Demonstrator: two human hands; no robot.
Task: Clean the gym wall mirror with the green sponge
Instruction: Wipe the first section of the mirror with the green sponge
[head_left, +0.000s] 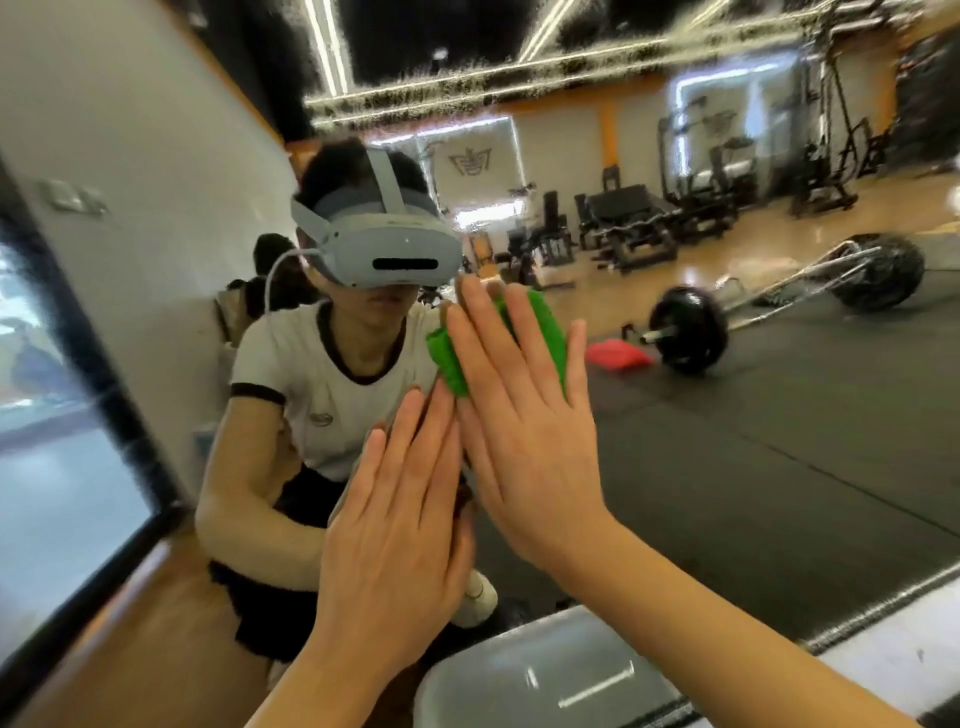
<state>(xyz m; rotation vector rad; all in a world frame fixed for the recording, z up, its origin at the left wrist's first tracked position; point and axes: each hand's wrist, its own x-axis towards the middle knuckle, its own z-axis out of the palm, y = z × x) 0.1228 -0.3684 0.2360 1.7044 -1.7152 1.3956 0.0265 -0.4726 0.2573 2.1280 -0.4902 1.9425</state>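
Pressing, head view, frame centre: right hand (524, 410), fingers straight and spread, flattens the crumpled green sponge (451, 358) against the gym wall mirror (779, 415). Sponge under its fingertips, long axis diagonal. Left hand (400, 525) flat on glass, lower left, touching the right.

Both forearms are bare, with no sleeves, rings, watch or bracelet on the left hand (395, 525) or the right hand (524, 415). Reflected beyond the hands, the person wears a pale grey headset (384, 244) with a top strap, a dark slot across its front and a white cable (275, 280) trailing from its side. The white short-sleeved shirt (311, 374) has dark trim at collar and cuff and a small oval chest badge; below it are black shorts (270, 603).
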